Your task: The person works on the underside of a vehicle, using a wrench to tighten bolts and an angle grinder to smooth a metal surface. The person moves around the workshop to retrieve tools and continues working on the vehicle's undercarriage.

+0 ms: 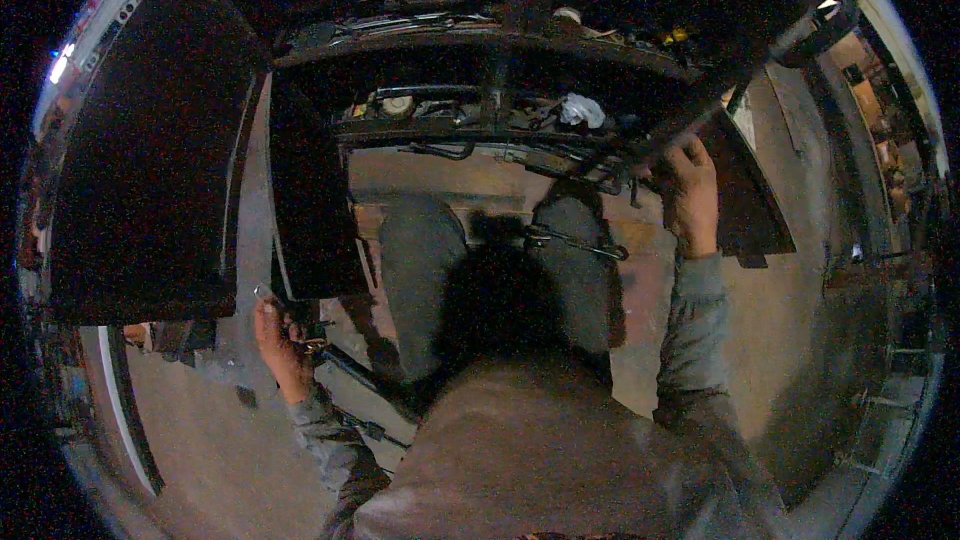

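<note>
My left hand (285, 348) is low on the left, beside a dark upright panel. Its fingers are closed round a slim metal tool, whose shiny tip (262, 291) sticks out past the thumb side; its kind is too dim to make out. My right hand (692, 198) is raised at the right end of a dark shelf rack (600, 55), by the metal tools (580, 173) along its lower edge. Its fingers are bent inward, and what they grip is hidden in shadow. A thin metal tool with a looped end (575, 240) lies across my right thigh.
Two rack tiers hold metal tools, a pale round piece (397, 104) and a crumpled white bag (582, 110). A dark box-like panel (150, 160) stands left. Near my left wrist, a black tube (365, 372) slants. A thick dark bar (740, 85) crosses the upper right.
</note>
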### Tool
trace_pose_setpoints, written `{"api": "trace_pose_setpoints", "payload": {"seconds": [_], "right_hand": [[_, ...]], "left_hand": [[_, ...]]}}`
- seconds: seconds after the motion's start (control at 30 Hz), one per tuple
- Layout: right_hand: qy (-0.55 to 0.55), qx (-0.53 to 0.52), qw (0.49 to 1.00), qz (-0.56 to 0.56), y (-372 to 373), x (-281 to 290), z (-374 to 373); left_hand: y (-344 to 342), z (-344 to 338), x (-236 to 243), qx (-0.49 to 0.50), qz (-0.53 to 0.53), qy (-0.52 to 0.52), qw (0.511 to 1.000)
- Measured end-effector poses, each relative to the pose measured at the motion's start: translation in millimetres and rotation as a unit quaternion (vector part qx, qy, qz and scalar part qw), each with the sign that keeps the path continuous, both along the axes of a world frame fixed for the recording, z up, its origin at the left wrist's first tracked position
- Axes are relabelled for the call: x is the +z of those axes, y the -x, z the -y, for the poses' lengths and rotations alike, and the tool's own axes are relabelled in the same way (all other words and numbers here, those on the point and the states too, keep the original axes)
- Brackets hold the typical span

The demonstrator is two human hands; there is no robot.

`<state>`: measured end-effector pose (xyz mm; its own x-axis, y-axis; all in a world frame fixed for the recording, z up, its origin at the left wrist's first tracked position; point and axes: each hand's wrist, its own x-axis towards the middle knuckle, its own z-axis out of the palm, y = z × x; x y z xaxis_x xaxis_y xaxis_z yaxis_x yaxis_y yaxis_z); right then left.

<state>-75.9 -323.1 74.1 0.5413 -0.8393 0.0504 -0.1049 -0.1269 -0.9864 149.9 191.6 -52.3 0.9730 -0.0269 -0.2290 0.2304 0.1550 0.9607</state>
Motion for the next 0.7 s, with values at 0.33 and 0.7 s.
{"api": "trace_pose_setpoints", "payload": {"seconds": [0.33,0.7], "right_hand": [[0.124,-0.109,0.984,0.067,-132,-15,31],[0.19,-0.197,0.962,-0.018,-202,21,19]], "left_hand": [[-63,-124,14,0.157,0.13,0.123,0.971],[-178,-150,109,0.084,0.209,-0.05,0.973]]}}
